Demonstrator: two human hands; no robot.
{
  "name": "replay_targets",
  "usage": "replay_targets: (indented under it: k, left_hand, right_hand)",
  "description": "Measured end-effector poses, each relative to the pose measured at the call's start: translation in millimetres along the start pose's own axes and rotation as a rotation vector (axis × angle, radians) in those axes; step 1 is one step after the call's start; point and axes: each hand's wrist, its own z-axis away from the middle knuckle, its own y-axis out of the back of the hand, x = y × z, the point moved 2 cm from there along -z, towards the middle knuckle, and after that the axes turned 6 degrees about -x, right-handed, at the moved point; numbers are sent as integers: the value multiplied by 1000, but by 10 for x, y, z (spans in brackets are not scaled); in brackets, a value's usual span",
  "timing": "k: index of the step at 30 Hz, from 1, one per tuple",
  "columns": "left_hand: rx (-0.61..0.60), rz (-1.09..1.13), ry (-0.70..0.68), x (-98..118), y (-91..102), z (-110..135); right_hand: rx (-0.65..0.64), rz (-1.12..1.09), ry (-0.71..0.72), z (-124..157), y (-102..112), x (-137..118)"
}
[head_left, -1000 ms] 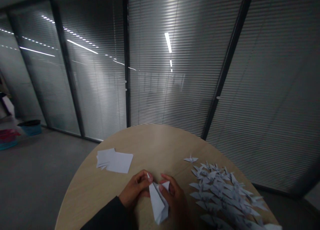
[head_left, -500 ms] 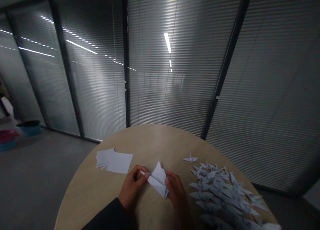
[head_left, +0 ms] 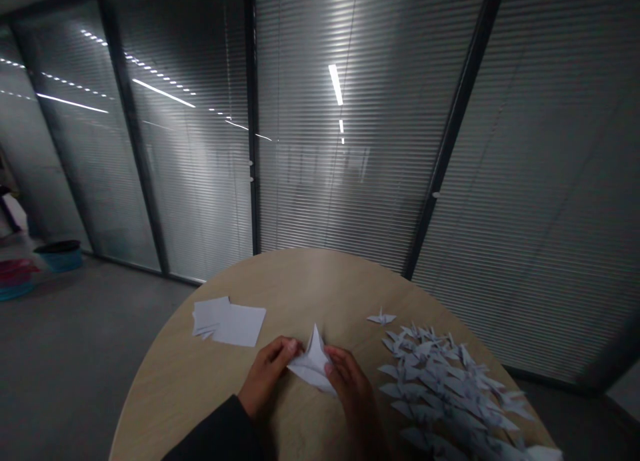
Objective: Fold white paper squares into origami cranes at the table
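Observation:
Between my hands is a partly folded sheet of white paper [head_left: 313,364], with one narrow point rising away from me. My left hand [head_left: 271,369] pinches its left edge between thumb and fingers. On the other side, my right hand [head_left: 349,379] grips the right edge, thumb on top. Fingertips behind the paper are hidden. To the right lie many folded white paper cranes [head_left: 440,381] in a crowded group, and a single paper crane [head_left: 381,318] sits apart behind them. Flat white paper sheets [head_left: 239,324] lie overlapping at the left.
The round wooden table [head_left: 320,274] reaches close to a glass partition with blinds [head_left: 340,201]. On the floor at far left stand a blue bucket with a black lining [head_left: 60,255] and a red and blue basin [head_left: 16,277].
The paper's left and lower flaps have been opened and spread, and its upright point has become narrower. My left hand has shifted its pinch slightly along the edge.

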Motion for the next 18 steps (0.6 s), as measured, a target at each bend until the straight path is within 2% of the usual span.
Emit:
replay_targets:
  k: [3, 6, 8, 11, 13, 18]
  left_hand:
    - [24, 142, 106, -11, -25, 16]
    - [29, 185, 178, -34, -27, 29]
    - [-6, 163, 180, -41, -25, 31]
    - [-126, 108, 182, -53, -38, 23]
    - [-178, 85, 186, -61, -48, 12]
    - [-115, 84, 136, -41, -39, -14]
  right_hand:
    - [-26, -5, -41, 6, 14, -44]
    - [-42, -14, -90, 22, 11, -67]
    - [-62, -32, -107, 34, 2, -75]
    - [-85, -48, -111, 30, -6, -63]
    - [-62, -48, -105, 9, -1, -27]
    - [57, -68, -142, -45, 8, 105]
